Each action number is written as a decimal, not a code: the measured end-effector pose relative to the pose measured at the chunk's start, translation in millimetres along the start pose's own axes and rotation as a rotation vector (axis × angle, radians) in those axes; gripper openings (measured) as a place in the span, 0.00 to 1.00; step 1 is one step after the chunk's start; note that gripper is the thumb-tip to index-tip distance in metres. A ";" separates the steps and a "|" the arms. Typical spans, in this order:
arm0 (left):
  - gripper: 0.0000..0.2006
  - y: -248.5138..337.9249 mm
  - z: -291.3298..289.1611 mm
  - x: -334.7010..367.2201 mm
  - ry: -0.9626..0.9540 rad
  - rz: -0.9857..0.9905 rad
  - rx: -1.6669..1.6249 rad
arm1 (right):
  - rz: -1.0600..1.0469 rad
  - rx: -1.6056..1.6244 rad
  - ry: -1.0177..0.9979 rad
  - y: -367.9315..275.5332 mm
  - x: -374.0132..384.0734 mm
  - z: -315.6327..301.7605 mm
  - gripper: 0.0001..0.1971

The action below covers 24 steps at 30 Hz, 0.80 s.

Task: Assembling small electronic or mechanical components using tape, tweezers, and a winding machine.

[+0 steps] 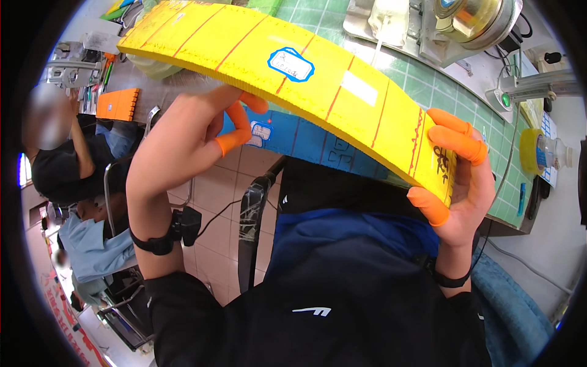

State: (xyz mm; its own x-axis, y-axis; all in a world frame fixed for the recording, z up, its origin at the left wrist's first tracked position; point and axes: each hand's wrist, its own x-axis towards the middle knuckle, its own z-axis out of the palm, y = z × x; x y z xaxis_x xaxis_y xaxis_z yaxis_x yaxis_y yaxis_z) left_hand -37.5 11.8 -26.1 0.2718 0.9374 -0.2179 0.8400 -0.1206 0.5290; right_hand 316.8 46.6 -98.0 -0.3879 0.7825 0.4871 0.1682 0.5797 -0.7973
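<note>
A long yellow board (238, 37) with a finely ridged near edge, red cross lines and labels is held up, slanting down to the right. My right hand (466, 183) grips its right end, fingers on top and thumb at the near edge. My left hand (214, 125) is bent under the board's left part, its fingers curled; whether they pinch anything is hidden. Orange finger cots cover fingertips on both hands. Below the yellow board lies a similar blue board (299, 137) with a white label, its left end beside my left fingers and partly covered.
A green gridded mat (403, 73) covers the bench beyond. At the back right stand a round metal device (471, 24) and a clear bottle (553, 151) beside a yellow tape roll (532, 151). An orange ridged board (117, 104) lies left, near a seated person (64, 159).
</note>
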 end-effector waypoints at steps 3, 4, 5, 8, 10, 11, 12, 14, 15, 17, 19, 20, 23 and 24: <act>0.12 -3.2 2.2 6.5 0.071 0.070 0.004 | 0.008 0.015 0.005 -0.1 0.4 1.0 0.33; 0.11 -4.0 3.1 9.5 0.071 0.085 0.019 | 0.013 0.016 0.007 -0.1 0.3 1.0 0.33; 0.09 -4.9 3.9 11.8 0.072 0.100 0.034 | 0.016 0.015 0.005 0.4 0.5 1.0 0.33; 0.08 -10.3 7.4 14.5 0.052 0.051 0.007 | 0.013 0.023 0.005 2.5 0.7 1.0 0.33; 0.09 -12.1 8.3 14.9 0.037 0.064 0.024 | 0.006 0.020 0.007 3.7 0.6 0.9 0.32; 0.09 -12.6 8.9 15.1 0.023 0.077 0.041 | 0.007 0.019 0.007 3.9 0.6 0.7 0.32; 0.09 -12.8 9.8 15.3 0.022 0.077 0.041 | 0.005 0.012 0.005 4.0 0.5 0.5 0.32; 0.10 -13.1 11.4 15.5 0.031 0.066 0.059 | 0.005 0.005 0.002 4.0 0.3 0.2 0.32; 0.10 -13.2 12.0 15.9 0.031 0.066 0.059 | 0.002 0.001 0.003 4.0 0.5 -0.1 0.32; 0.10 -13.3 13.1 16.8 0.041 0.055 0.056 | -0.001 -0.003 0.003 3.9 0.2 0.0 0.32; 0.11 -13.6 13.3 16.9 0.031 0.055 0.066 | 0.008 0.011 0.014 4.2 -0.7 0.7 0.33; 0.11 -13.9 13.4 16.8 0.021 0.053 0.076 | 0.008 0.010 0.014 4.2 -0.8 0.7 0.33; 0.11 -16.8 16.5 16.0 0.036 0.062 0.066 | -0.004 -0.005 0.015 4.2 -0.4 0.7 0.33; 0.11 -17.7 18.6 15.6 0.037 0.062 0.066 | -0.008 -0.012 0.011 4.2 -0.3 0.5 0.33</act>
State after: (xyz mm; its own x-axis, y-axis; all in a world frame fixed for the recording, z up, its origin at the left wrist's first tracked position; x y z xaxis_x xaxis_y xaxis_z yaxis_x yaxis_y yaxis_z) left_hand -39.4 22.4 -54.0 0.3077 0.9387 -0.1553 0.8515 -0.1988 0.4853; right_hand 317.2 48.6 -101.7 -0.3788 0.7806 0.4973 0.1762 0.5883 -0.7892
